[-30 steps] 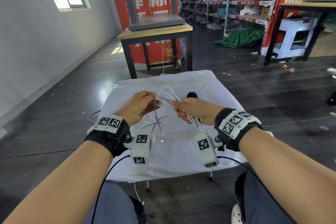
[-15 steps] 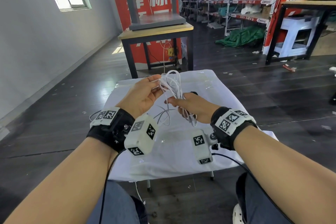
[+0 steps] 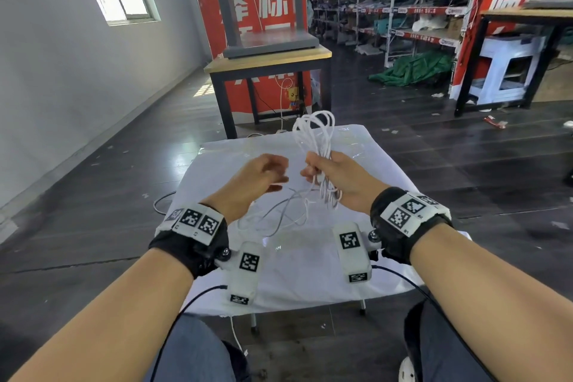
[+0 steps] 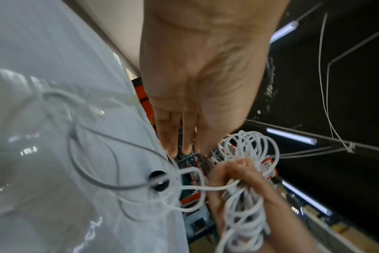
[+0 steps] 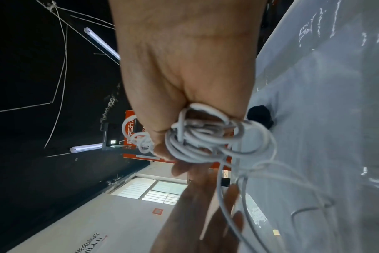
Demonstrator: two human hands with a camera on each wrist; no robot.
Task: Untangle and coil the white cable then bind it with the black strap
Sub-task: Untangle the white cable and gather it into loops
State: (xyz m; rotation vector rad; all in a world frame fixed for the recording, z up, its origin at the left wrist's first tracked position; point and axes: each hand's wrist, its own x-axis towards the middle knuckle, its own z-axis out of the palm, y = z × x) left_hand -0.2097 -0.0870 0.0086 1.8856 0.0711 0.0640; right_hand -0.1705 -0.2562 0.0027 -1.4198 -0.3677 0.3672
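Head view: the right hand [image 3: 341,178] is clenched around a bundle of the cable [image 3: 316,136], its loops rising above the fingers and a shorter bunch hanging out below the fist. The left hand [image 3: 257,178] sits just beside it, apart from the bundle, fingers loosely curled; a loose strand runs from below the right fist toward the left fingertips, but whether they pinch it cannot be told here. More slack trails down onto the table [image 3: 387,257] beneath both hands. The strap is hidden in this view.

Left wrist view: the left hand [image 4: 197,82] shows its fingers [image 4: 169,137] straight and side by side — released, with nothing in them. A strand of cable [image 4: 247,149] passes just past their tips. Beyond the fingertips the right hand [image 4: 234,178] grips the coil, loops fanning out above and below its fist. The strap [image 4: 159,179], a small dark roll, lies on the table [image 4: 43,42] just past the left fingertips, with slack cable curving around it.

Right wrist view: the right hand [image 5: 184,77] has its fingers wrapped tight around the cable [image 5: 206,137], several loops bunched at the fingertips. The strap [image 5: 260,114] lies on the table [image 5: 335,102] right beside the knuckles. Past the coil the left hand [image 5: 197,205] reaches in, blurred, and strands run down alongside its fingers — contact unclear.
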